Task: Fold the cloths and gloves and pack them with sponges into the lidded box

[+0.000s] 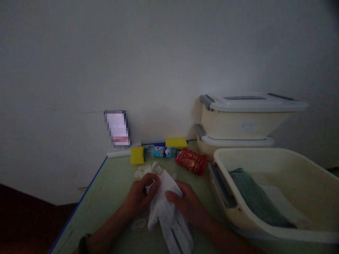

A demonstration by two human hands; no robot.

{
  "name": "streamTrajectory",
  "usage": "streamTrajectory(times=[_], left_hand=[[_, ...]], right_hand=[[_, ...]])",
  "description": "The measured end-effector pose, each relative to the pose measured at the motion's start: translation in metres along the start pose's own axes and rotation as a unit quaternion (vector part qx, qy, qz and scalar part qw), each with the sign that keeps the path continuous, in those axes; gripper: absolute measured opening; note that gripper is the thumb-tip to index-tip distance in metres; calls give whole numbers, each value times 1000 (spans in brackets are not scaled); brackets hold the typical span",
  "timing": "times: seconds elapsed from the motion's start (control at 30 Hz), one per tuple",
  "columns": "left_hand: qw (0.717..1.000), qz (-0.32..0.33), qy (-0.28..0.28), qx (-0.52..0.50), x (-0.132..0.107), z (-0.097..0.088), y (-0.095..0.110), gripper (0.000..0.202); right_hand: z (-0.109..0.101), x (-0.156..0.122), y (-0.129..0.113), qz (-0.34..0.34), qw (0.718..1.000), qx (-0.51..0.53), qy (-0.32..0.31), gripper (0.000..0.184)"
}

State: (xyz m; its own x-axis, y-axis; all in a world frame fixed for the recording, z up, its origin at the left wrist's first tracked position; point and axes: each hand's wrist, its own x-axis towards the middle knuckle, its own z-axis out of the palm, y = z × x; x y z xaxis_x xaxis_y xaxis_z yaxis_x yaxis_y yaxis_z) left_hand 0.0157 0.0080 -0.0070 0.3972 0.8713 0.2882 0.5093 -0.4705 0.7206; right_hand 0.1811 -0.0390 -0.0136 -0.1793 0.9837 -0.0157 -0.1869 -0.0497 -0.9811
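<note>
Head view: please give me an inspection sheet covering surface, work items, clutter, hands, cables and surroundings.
Surface: pale green table, blue-edged.
Work items: white glove, in front of the person, fingers hanging nearest.
Clutter: two yellow blocks, bottle on its side, red packet, blurred screen; open tub holding green cloth.
Hands: right hand grips the glove, thumb on top; left hand at it, grip partly hidden.
Cables: nothing seen.
Surroundings: plain wall; stacked lidded boxes behind the tub.
</note>
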Motion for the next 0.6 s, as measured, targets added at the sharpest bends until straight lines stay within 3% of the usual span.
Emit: streamTrajectory(times=[0.23, 0.43, 0.6], left_hand=[[999, -10, 42, -25, 1, -5, 1, 16], [992, -60, 81, -80, 1, -1, 4, 15], [988, -74, 118, -61, 5, 0, 4, 12]], right_hand=[[3, -1, 3, 16, 999, 26, -16, 27], [-1, -3, 3, 71, 994, 66, 54, 34], [-2, -1, 0, 57, 995, 53, 65, 28]])
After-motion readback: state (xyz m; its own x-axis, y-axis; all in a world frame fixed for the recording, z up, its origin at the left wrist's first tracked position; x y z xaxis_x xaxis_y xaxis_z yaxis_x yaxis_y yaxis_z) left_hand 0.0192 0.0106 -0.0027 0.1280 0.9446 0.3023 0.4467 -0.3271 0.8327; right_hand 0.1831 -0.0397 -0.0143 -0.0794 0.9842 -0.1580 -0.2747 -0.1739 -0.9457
